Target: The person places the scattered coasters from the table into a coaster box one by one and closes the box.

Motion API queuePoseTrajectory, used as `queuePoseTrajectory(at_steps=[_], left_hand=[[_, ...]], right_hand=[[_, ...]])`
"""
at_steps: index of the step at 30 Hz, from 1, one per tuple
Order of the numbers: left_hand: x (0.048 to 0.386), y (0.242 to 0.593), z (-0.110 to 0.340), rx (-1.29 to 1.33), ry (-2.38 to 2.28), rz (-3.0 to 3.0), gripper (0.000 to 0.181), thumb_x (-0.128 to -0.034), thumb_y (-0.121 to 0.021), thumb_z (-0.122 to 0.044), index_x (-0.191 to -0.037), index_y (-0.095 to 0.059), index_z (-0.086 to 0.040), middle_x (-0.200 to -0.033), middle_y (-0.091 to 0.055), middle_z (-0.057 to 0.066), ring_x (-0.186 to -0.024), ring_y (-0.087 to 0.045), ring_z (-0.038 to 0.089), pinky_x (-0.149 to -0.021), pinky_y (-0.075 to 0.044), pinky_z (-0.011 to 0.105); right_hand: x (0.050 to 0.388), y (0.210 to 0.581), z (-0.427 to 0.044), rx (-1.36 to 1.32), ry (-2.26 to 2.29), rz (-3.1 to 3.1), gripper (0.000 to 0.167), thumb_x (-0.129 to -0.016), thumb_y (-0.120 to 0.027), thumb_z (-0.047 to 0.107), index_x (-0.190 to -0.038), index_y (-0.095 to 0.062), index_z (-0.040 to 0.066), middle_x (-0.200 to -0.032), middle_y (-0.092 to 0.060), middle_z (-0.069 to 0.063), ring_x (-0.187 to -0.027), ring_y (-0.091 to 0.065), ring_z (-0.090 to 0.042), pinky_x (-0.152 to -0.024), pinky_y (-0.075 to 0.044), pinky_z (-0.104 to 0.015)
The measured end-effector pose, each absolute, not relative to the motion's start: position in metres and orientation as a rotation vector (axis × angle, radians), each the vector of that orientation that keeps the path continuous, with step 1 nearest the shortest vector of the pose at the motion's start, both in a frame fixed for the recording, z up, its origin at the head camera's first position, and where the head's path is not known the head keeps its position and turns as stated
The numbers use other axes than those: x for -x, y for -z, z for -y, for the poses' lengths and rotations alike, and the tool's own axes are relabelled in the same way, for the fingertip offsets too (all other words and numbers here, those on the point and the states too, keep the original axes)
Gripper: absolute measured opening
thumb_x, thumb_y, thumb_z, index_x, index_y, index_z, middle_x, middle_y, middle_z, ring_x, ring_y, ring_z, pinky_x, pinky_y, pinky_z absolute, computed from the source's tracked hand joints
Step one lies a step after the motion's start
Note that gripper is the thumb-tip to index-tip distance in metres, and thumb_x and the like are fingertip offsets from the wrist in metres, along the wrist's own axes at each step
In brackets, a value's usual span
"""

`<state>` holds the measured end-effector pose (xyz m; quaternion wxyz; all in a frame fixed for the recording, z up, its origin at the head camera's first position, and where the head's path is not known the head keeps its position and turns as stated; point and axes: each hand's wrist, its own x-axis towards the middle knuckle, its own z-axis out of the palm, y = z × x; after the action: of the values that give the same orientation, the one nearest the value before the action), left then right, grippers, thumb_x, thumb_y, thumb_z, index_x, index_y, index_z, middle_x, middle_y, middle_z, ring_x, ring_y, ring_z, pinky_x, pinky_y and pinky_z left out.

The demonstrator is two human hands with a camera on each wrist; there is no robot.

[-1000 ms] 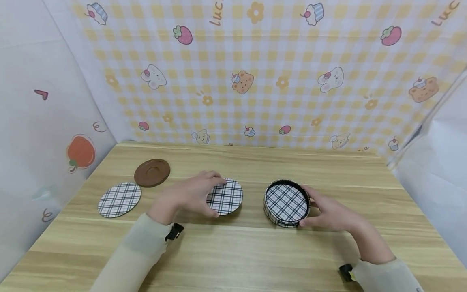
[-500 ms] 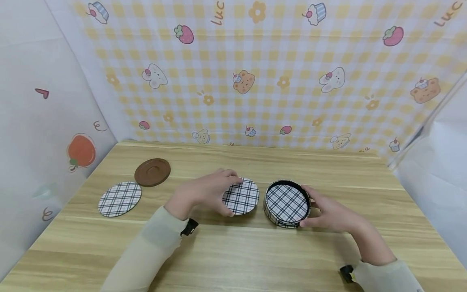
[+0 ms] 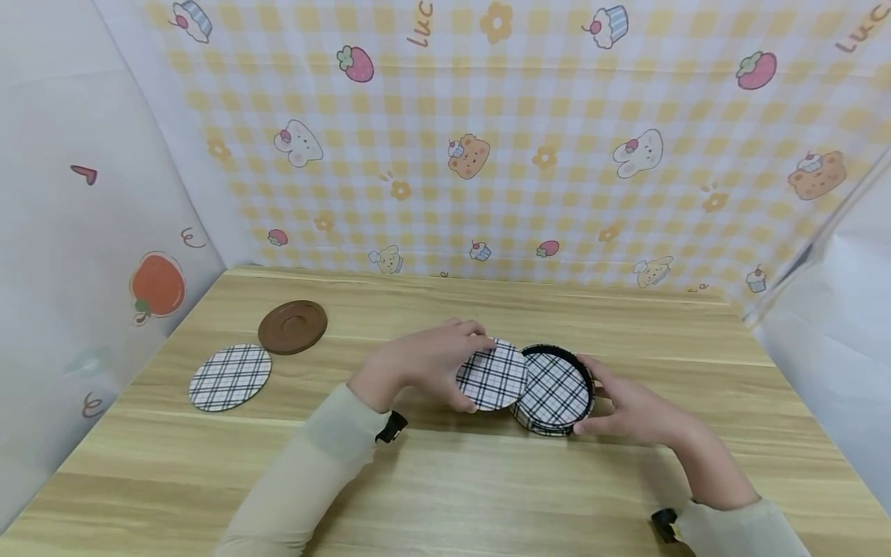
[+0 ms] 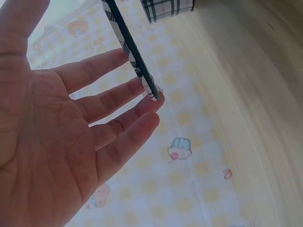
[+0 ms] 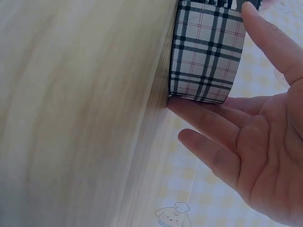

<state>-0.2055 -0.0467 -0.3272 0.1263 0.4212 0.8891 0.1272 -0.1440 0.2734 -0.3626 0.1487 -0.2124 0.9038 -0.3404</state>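
My left hand [image 3: 442, 363] pinches a round plaid coaster [image 3: 491, 377] by its edge, thumb at the near side and fingers at the far side. In the left wrist view the coaster [image 4: 130, 47] shows as a thin disc with a dark underside. It is raised above the table and overlaps the left part of a round plaid coaster holder [image 3: 557, 391] in the head view. Another plaid disc face shows inside the holder's dark rim. My right hand [image 3: 629, 406] grips the holder's right side between thumb and fingers. Its plaid wall [image 5: 208, 52] fills the right wrist view's top.
A second plaid coaster [image 3: 230, 377] lies flat on the wooden table [image 3: 459, 495] at the left. Just behind it lies a brown round disc [image 3: 293, 327] with a ringed centre. A yellow checked cloth [image 3: 515, 209] hangs behind the table's far edge.
My left hand has carried its coaster rightward, from a spot apart from the holder to over its left rim. My right hand has stayed on the holder.
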Motion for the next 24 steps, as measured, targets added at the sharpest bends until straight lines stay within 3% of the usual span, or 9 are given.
queuePoseTrajectory(at_steps=[24], left_hand=[[0.213,0.334,-0.013,-1.370,-0.259,-2.530,0.088,-0.0757,-0.080,-0.049,-0.149,-0.045,-0.017,-0.147,-0.045,0.003,-0.129,-0.042,0.019,-0.108,-0.044,0.031]], right_hand=[[0.144,0.362,-0.272,0.619,1.017,-2.575,0.103,-0.085,-0.078,0.035,-0.154,-0.015,-0.009,-0.155,-0.027,-0.035,-0.128,-0.047,-0.057,-0.104,-0.042,-0.065]])
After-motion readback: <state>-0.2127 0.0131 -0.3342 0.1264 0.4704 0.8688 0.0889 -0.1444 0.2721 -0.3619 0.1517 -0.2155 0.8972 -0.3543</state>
